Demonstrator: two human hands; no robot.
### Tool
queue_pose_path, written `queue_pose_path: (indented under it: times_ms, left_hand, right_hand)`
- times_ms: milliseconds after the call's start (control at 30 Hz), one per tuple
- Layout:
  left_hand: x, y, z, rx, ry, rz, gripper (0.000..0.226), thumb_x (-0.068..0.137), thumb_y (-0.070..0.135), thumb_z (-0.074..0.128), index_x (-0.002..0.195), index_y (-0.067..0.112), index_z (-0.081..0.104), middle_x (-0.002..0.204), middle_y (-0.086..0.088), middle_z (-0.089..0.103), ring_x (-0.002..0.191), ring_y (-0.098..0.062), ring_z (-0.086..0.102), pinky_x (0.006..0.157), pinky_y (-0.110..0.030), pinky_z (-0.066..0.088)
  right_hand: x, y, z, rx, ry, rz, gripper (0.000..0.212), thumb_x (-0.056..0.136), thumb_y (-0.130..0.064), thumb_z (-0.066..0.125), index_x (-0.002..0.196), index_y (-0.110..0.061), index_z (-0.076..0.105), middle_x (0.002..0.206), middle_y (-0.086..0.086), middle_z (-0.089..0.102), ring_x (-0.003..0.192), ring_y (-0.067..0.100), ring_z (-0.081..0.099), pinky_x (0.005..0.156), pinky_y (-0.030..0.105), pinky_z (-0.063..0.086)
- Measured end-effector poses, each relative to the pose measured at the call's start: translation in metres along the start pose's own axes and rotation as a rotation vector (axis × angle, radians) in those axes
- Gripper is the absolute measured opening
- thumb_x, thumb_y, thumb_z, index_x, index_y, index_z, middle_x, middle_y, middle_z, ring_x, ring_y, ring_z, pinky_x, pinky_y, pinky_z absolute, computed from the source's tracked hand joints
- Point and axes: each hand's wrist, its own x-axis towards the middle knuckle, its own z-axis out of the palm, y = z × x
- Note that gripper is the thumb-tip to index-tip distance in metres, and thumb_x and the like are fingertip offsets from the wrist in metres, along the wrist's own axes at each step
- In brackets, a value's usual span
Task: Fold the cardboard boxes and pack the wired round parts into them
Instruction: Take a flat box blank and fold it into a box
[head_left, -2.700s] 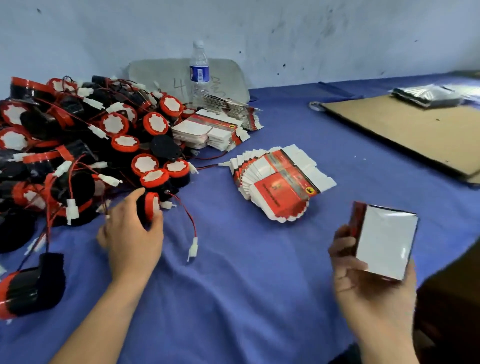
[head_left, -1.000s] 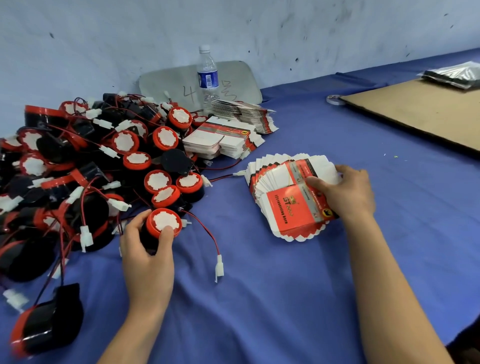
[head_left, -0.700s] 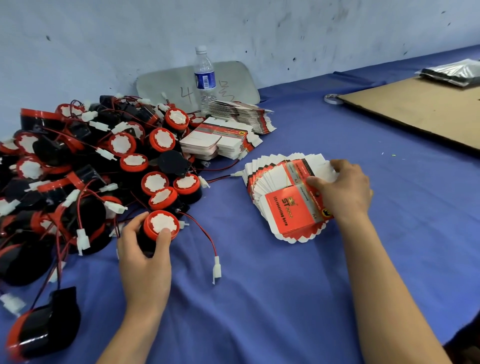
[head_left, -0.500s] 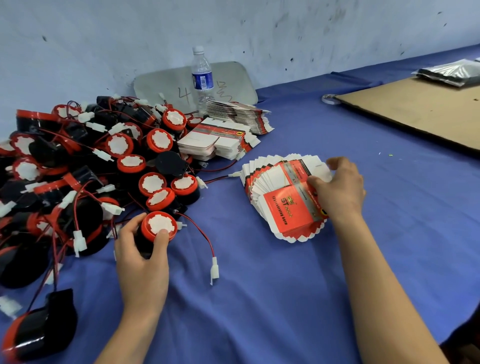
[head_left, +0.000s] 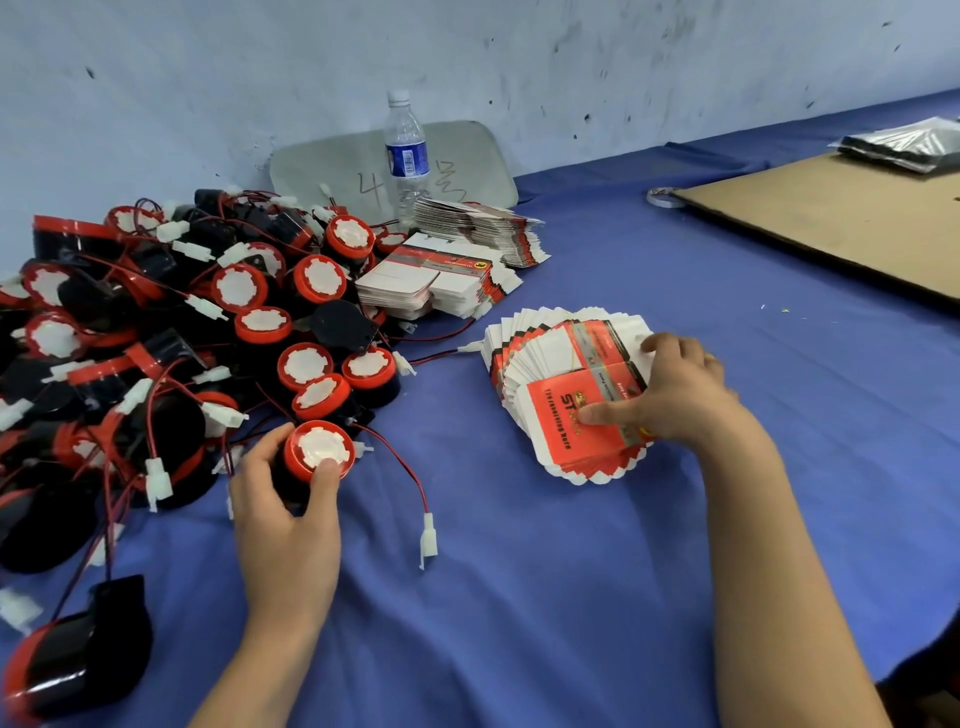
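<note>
My left hand (head_left: 284, 525) grips a round black part with a red rim and white centre (head_left: 318, 452) at the near edge of a big pile of the same wired parts (head_left: 156, 338). Its red and black wire trails right to a white plug (head_left: 428, 540) on the cloth. My right hand (head_left: 670, 395) rests on a fanned stack of flat red and white boxes (head_left: 561, 395). Its thumb lies across the top box and its fingers curl at the box's right edge.
Two more stacks of flat boxes (head_left: 441, 280) (head_left: 483, 228) lie behind, near a water bottle (head_left: 406, 156) and a grey board (head_left: 467, 166) against the wall. A brown cardboard sheet (head_left: 831, 218) and a silver bag (head_left: 904, 145) lie at the far right on the blue cloth (head_left: 519, 597).
My right hand no longer holds the folded box and has come to the fanned stack. There its thumb slid onto the top box. My left hand turned the round part white face up.
</note>
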Motion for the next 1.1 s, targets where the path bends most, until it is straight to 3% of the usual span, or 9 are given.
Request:
queue_pose_path:
  times_ms: [100,267,400,533,667,767,900,1000,1100]
  left_hand:
    - [0.0,0.0,-0.001,0.012,-0.002,0.001,0.039,0.077,0.045,0.058,0.115,0.047,0.05,0.121,0.015,0.051,0.118,-0.027,0.052,0.094,-0.052,0.048]
    - [-0.001,0.002,-0.001,0.021,-0.005,-0.003,0.041,0.076,0.046,0.057,0.116,0.045,0.049,0.124,0.012,0.05,0.117,-0.028,0.054,0.094,-0.052,0.049]
    - [-0.002,0.005,0.0,0.016,0.005,0.002,0.041,0.076,0.045,0.057,0.116,0.045,0.05,0.124,0.013,0.05,0.119,-0.026,0.053,0.094,-0.052,0.049]
    - [-0.003,0.004,0.0,0.017,0.014,0.022,0.041,0.08,0.04,0.06,0.121,0.038,0.051,0.125,0.012,0.049,0.119,-0.025,0.052,0.094,-0.049,0.049]
    - [-0.002,0.0,0.002,0.093,0.066,0.094,0.04,0.091,0.018,0.062,0.128,0.029,0.05,0.128,0.005,0.047,0.117,-0.018,0.05,0.081,-0.017,0.042]
    - [-0.005,0.003,0.006,0.132,0.063,0.119,0.045,0.091,0.015,0.061,0.133,0.027,0.048,0.131,0.005,0.046,0.113,-0.005,0.045,0.078,-0.002,0.038]
    - [-0.01,0.01,0.007,0.26,0.099,0.062,0.05,0.091,0.031,0.063,0.137,0.019,0.046,0.141,-0.008,0.041,0.133,-0.026,0.033,0.109,-0.041,0.03]
    - [-0.016,0.024,0.003,0.223,0.18,0.32,0.054,0.085,0.039,0.056,0.132,0.013,0.048,0.138,-0.007,0.038,0.133,-0.023,0.032,0.111,-0.029,0.023]
    - [-0.029,0.031,0.003,0.013,-0.055,0.461,0.04,0.084,0.037,0.055,0.124,0.035,0.052,0.126,0.015,0.05,0.122,-0.01,0.048,0.1,-0.021,0.038]
  right_hand:
    - [0.0,0.003,-0.007,0.172,0.007,0.05,0.092,0.058,-0.044,0.089,0.128,-0.016,0.037,0.135,0.006,0.035,0.117,0.024,0.042,0.093,0.042,0.043]
    - [-0.001,0.008,-0.014,0.229,0.004,0.093,0.05,0.066,-0.034,0.088,0.079,-0.013,0.045,0.098,0.007,0.051,0.067,0.015,0.046,0.05,0.03,0.031]
    - [0.0,0.013,-0.018,0.322,0.057,0.091,0.044,0.076,-0.023,0.081,0.057,-0.014,0.043,0.063,0.001,0.052,0.053,0.013,0.044,0.045,0.026,0.03]
    - [-0.002,0.029,-0.029,0.376,0.217,0.135,0.037,0.08,-0.022,0.077,0.056,-0.013,0.051,0.062,0.002,0.053,0.059,0.018,0.046,0.053,0.028,0.032]
    - [0.003,0.045,-0.044,0.517,0.621,0.181,0.021,0.082,-0.027,0.073,0.074,-0.012,0.061,0.077,0.009,0.063,0.078,0.025,0.056,0.07,0.033,0.042]
    - [0.0,0.041,-0.048,0.751,0.901,0.085,0.021,0.083,-0.032,0.07,0.078,-0.018,0.056,0.068,-0.006,0.053,0.071,0.012,0.049,0.066,0.025,0.038]
    - [-0.015,0.001,-0.036,1.186,0.619,-0.09,0.024,0.085,-0.026,0.071,0.07,-0.024,0.053,0.07,0.005,0.053,0.059,0.015,0.048,0.055,0.028,0.04]
    - [-0.027,-0.041,-0.005,1.322,0.274,-0.171,0.024,0.087,-0.017,0.069,0.07,-0.02,0.052,0.05,-0.008,0.054,0.037,0.004,0.044,0.038,0.015,0.034]
    - [-0.049,-0.066,0.032,1.315,-0.024,-0.209,0.022,0.088,-0.023,0.068,0.072,-0.02,0.053,0.056,-0.006,0.06,0.042,0.007,0.051,0.039,0.016,0.037]
